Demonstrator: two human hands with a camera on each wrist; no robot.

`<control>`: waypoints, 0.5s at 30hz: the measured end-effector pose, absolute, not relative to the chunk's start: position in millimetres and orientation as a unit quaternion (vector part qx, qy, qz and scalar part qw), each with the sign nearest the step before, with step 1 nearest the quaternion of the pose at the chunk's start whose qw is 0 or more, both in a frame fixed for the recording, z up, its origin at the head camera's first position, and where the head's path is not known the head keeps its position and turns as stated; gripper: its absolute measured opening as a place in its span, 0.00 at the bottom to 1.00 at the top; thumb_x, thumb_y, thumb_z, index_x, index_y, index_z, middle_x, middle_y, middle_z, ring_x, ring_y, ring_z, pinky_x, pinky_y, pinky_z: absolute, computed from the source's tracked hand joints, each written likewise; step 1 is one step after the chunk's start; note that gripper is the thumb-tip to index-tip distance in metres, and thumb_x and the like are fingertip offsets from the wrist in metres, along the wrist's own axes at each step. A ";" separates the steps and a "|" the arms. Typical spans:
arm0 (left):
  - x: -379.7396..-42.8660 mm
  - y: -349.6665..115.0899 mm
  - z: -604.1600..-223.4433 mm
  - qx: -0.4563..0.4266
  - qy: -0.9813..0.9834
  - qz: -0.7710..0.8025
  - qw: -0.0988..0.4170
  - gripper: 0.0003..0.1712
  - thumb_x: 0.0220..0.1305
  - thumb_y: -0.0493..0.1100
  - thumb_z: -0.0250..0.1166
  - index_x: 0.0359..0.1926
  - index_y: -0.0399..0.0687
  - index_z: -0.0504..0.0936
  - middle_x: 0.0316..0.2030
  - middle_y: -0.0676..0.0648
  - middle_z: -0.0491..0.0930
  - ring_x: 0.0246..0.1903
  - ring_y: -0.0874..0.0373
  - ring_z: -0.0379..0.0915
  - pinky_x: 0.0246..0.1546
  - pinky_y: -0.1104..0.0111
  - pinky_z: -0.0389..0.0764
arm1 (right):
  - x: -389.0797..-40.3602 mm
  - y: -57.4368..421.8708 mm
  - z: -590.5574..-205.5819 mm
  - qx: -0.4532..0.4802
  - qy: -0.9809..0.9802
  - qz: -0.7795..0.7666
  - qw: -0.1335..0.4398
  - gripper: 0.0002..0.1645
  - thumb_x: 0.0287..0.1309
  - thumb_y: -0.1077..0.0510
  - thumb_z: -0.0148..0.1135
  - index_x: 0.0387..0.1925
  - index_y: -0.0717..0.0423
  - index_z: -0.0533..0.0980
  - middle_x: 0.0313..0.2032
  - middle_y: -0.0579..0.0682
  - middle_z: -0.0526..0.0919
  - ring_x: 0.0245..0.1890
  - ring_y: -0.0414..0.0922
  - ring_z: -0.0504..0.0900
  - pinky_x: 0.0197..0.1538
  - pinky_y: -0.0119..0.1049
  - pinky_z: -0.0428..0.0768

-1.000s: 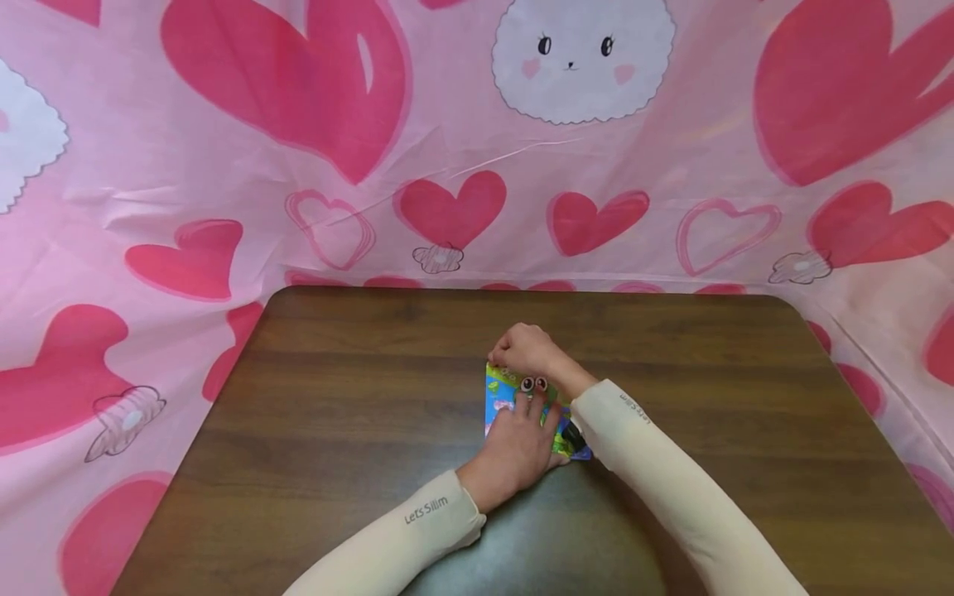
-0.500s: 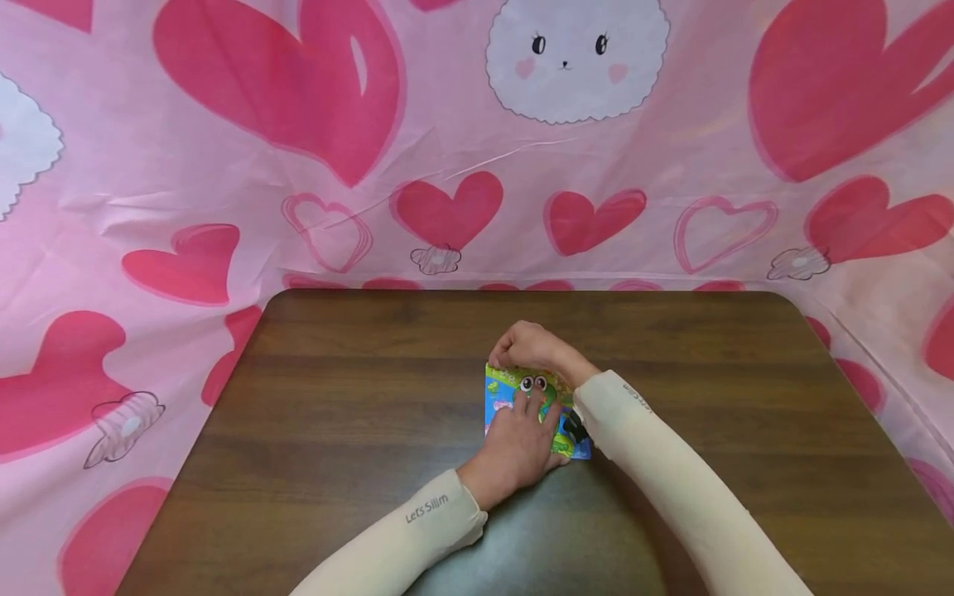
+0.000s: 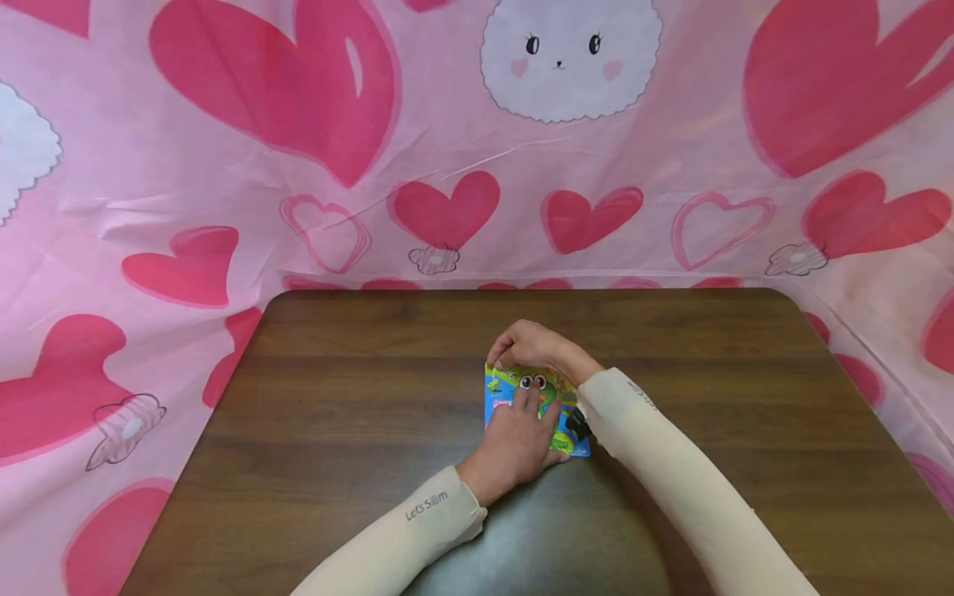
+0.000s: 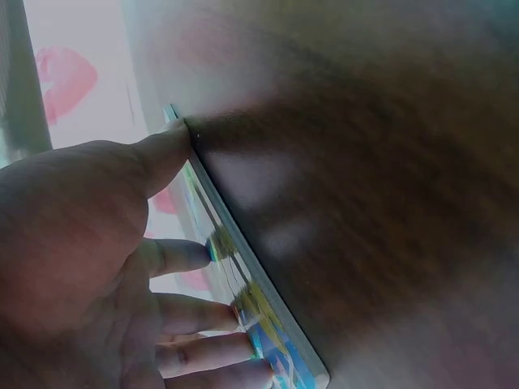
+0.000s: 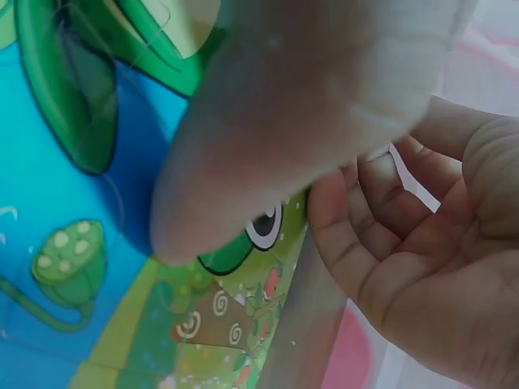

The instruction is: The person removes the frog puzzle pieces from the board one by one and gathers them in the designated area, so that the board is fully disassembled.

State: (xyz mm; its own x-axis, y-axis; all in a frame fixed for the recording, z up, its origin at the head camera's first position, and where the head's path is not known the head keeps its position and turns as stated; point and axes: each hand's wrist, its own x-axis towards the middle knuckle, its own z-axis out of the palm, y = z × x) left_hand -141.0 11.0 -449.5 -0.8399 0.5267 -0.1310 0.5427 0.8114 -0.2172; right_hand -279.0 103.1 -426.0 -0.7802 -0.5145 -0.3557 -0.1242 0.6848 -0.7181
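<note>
A flat puzzle board [image 3: 495, 396] with a green big-eyed frog picture lies on the brown table. Thin curved seams cross its face [image 5: 134, 243] in the right wrist view. My left hand [image 3: 514, 443] rests on it with spread, fairly straight fingers. In the left wrist view, that hand's fingertips [image 4: 199, 253] touch the picture side, and the thumb lies at the board's edge. My right hand [image 3: 531, 343] reaches across to the far left corner, its curled fingers pinching the edge there. The right thumb's contact is hidden. A blurred left finger covers part of the right wrist view.
A small black object [image 3: 577, 424] shows beneath the right cuff, beside the board. The wooden table [image 3: 358, 414] stretches out on all sides. Behind it hangs a pink cloth [image 3: 447, 124] with red hearts, reaching down around the table's far and side edges.
The right hand and forearm have shifted very slightly, showing a bit more of the frog's picture. The left hand stays on the board, and the head view has drifted a little.
</note>
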 end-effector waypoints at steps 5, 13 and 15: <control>-140.4 10.8 -449.9 0.280 0.951 -0.124 0.041 0.45 0.65 0.79 0.50 0.75 0.61 0.65 0.74 0.42 0.65 0.67 0.48 0.66 0.41 0.63 0.83 | -279.6 105.6 -429.9 -0.173 0.862 -0.378 0.290 0.10 0.63 0.63 0.65 0.45 0.56 0.87 0.41 0.50 0.90 0.38 0.43 0.81 0.45 0.36 0.81; -139.9 11.1 -451.7 0.282 0.950 -0.131 0.032 0.45 0.65 0.79 0.49 0.75 0.61 0.65 0.74 0.42 0.66 0.68 0.48 0.65 0.43 0.62 0.83 | -281.4 108.1 -432.2 -0.172 0.863 -0.377 0.289 0.09 0.63 0.60 0.66 0.43 0.56 0.87 0.39 0.49 0.89 0.35 0.42 0.80 0.41 0.33 0.79; -139.9 11.2 -451.5 0.282 0.950 -0.130 0.035 0.45 0.66 0.78 0.49 0.75 0.61 0.65 0.74 0.42 0.66 0.68 0.47 0.65 0.45 0.62 0.83 | -281.9 108.1 -432.3 -0.173 0.863 -0.377 0.289 0.09 0.63 0.60 0.66 0.43 0.56 0.87 0.39 0.49 0.89 0.35 0.42 0.80 0.40 0.33 0.79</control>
